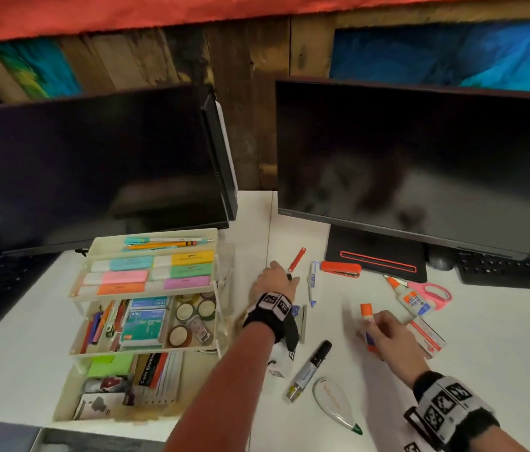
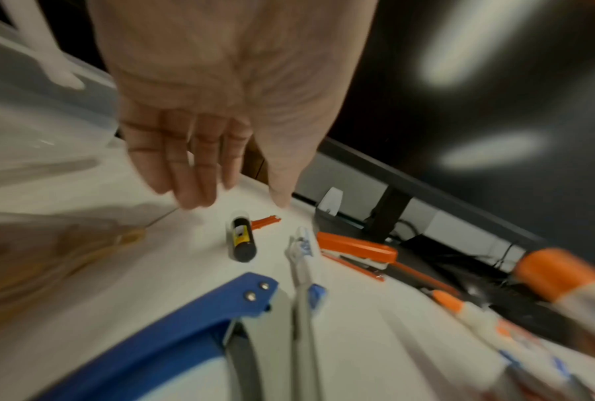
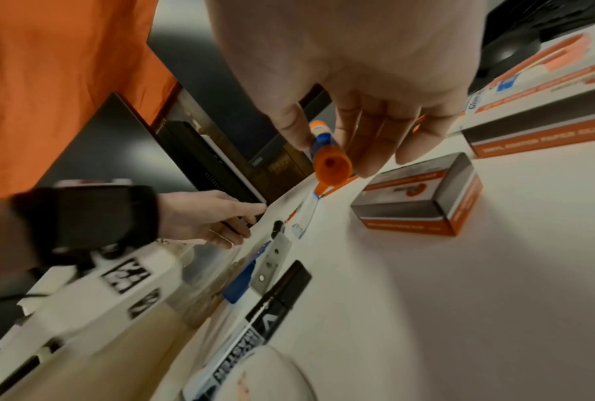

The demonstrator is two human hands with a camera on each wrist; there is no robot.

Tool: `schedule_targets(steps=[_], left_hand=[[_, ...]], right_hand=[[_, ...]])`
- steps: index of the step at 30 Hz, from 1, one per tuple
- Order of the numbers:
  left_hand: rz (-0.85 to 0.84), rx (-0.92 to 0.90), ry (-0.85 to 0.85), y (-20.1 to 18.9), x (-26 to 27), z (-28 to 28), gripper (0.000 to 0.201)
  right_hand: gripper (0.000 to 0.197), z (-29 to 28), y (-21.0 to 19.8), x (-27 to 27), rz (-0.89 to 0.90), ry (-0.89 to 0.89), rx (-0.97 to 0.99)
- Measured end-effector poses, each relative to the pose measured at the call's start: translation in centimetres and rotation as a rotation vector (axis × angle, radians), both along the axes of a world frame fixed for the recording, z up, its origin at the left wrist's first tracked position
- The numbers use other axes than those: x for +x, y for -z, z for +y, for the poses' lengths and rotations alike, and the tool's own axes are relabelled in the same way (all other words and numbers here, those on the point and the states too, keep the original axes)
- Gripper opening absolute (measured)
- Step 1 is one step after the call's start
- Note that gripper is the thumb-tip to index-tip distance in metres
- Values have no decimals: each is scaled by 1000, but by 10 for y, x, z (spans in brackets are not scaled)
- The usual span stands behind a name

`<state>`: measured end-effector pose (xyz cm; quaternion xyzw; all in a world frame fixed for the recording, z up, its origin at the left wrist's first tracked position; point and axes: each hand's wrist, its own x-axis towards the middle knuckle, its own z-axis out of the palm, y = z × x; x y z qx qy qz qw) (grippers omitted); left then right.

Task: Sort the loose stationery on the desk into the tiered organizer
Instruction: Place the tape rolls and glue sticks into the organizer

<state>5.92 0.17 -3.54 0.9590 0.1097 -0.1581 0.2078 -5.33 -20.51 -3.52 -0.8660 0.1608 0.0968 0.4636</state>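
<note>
The cream tiered organizer (image 1: 141, 350) stands open at the desk's left, its trays holding sticky notes, pens, tape rolls and envelopes. My left hand (image 1: 285, 275) (image 2: 237, 200) hovers with straight fingers just over the black end of an orange-handled tool (image 1: 297, 260) (image 2: 241, 241) and holds nothing. My right hand (image 1: 373, 321) (image 3: 334, 154) pinches an orange-capped glue stick (image 1: 365, 313) (image 3: 330, 162) between thumb and fingers, lifted off the desk.
Loose on the white desk lie a white correction pen (image 1: 312, 282), orange stapler (image 1: 342, 269), glue bottle (image 1: 410, 296), pink scissors (image 1: 430, 293), black marker (image 1: 311, 368), paper-clip boxes (image 3: 423, 195) and a clear tape dispenser (image 1: 335, 402). Two dark monitors stand behind; a keyboard (image 1: 511, 265) sits far right.
</note>
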Motion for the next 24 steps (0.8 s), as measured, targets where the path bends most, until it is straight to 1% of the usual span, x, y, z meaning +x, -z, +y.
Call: schedule_targets(steps=[2, 6, 9, 11, 13, 16, 19, 20, 22, 24], left_hand=[[41, 9, -5, 10, 11, 0, 49], [46, 56, 52, 22, 19, -1, 30], [31, 27, 97, 16, 19, -1, 25], [-14, -6, 129, -3, 14, -3, 23], [-98, -31, 183, -32, 1, -6, 24], [-235, -144, 361, -80, -35, 2, 23], [-218, -300, 554, -113, -82, 43, 19], [-214, -319, 571, -118, -97, 64, 19], [-204, -327, 542, -119, -124, 111, 19], [-127, -310, 514, -108, -148, 163, 19]], right_hand=[[20, 4, -4, -6, -1, -23, 20], [22, 4, -2, -15, 21, -28, 47], [22, 7, -5, -21, 27, -14, 51], [19, 13, -10, -22, 21, 21, 86], [12, 21, -11, -22, 22, 70, 146], [15, 36, -13, -22, 53, 130, 213], [17, 59, -22, -20, 59, 161, 301], [16, 68, -26, -20, 46, 152, 312], [15, 88, -32, -21, 6, 125, 312], [15, 109, -39, -24, -25, 75, 295]])
